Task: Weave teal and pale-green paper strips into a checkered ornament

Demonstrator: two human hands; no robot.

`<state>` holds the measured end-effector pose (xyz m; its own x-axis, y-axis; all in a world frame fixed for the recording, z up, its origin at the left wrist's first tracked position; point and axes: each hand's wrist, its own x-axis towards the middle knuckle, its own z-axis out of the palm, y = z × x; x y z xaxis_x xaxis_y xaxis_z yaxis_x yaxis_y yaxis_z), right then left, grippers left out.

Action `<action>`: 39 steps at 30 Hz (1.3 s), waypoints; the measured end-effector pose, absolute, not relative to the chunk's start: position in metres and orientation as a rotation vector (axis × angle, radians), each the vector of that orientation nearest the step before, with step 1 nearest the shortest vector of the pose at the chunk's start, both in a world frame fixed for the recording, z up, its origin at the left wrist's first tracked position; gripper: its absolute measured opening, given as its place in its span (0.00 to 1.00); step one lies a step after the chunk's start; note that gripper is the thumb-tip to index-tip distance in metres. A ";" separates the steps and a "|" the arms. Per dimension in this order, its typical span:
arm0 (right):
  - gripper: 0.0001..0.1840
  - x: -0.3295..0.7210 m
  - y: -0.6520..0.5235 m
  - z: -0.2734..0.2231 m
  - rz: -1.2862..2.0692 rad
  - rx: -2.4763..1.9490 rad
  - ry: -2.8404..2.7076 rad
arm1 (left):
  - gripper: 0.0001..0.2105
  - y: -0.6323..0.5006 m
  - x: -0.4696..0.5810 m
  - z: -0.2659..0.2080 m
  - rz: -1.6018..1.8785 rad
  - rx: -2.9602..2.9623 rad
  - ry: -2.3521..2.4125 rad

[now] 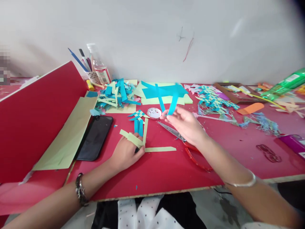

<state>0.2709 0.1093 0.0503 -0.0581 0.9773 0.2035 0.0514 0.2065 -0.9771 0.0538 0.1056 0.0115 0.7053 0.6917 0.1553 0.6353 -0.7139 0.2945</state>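
My left hand (127,151) rests on the red table, its fingers closed on pale green paper strips (134,139). Blue strips (138,127) stick out beyond the knuckles, and one pale green strip lies flat to the right. Where the strips meet is hidden under the fingers. Above the table, my right hand (187,124) pinches blue paper strips (173,103); two lengths spread upward in a V, slightly blurred. Red-handled scissors (172,130) lie partly under the right forearm. A small blue-and-green woven paper piece (138,115) lies just beyond my left hand.
A black phone (95,138) and a pale sheet (69,133) lie left, beside a slanting red board (45,121). Behind are a strip pile (121,92), a clear bottle (101,68) and a round white lid (154,113). A green bottle (283,86) leans in at right.
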 end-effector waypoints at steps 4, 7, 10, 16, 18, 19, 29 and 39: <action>0.06 0.264 0.070 0.032 1.090 -1.156 -1.277 | 0.10 0.106 0.052 0.012 0.374 2.686 1.076; 0.03 0.257 0.054 0.023 0.993 -1.200 -1.355 | 0.10 0.106 0.052 0.010 0.392 2.663 1.067; 0.03 0.249 0.043 0.019 0.922 -1.227 -1.582 | 0.10 0.106 0.051 0.008 0.437 2.625 1.049; 0.09 0.241 0.035 0.017 0.568 -1.187 -2.107 | 0.11 0.106 0.051 0.007 0.458 2.627 1.037; 0.11 0.242 0.034 0.015 0.457 -1.201 -2.206 | 0.10 0.105 0.051 0.008 0.458 2.627 1.044; 0.12 0.242 0.034 0.014 0.406 -1.191 -2.251 | 0.10 0.105 0.051 0.009 0.461 2.627 1.044; 0.14 0.232 0.031 0.017 0.043 -0.867 -2.492 | 0.10 0.104 0.052 0.009 0.492 2.609 1.042; 0.12 0.231 0.037 0.010 0.438 -0.992 -2.425 | 0.12 0.105 0.047 0.010 0.446 2.510 1.016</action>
